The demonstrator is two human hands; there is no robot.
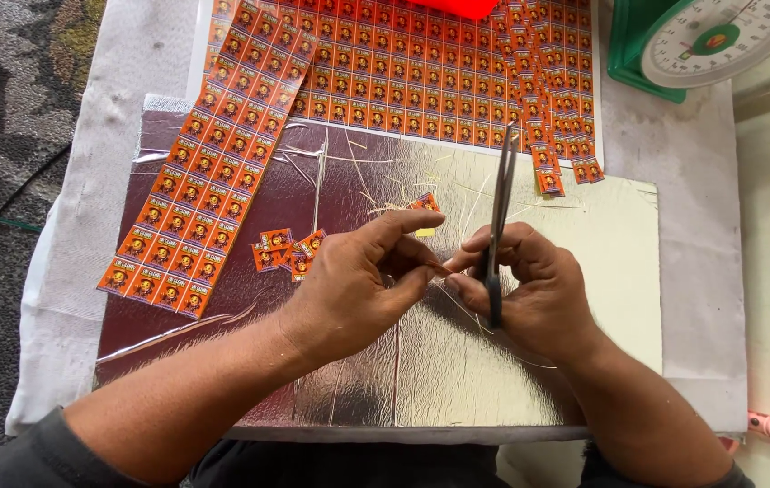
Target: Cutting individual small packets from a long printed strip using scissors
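Silvery foil board (pixel 457 361) spans the work surface, with a large sheet of orange printed labels (pixel 403 72) at its far edge and a cut strip block (pixel 213 154) lying diagonally at left. Left hand (pixel 349 289) pinches a thin label sliver (pixel 436 268) between both hands; right hand (pixel 529 289) grips closed scissors (pixel 500 208), blades pointing away. Loose cut labels (pixel 285 250) lie just left.

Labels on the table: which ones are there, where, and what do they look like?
Large label sheet: top centre, grid of small orange rectangles.
Label strip block: left, slanted, orange.
Narrow label strips: upper right, piled.
Cut labels: loose heap beside left hand.
Scale dial: top right, round, white, green body.
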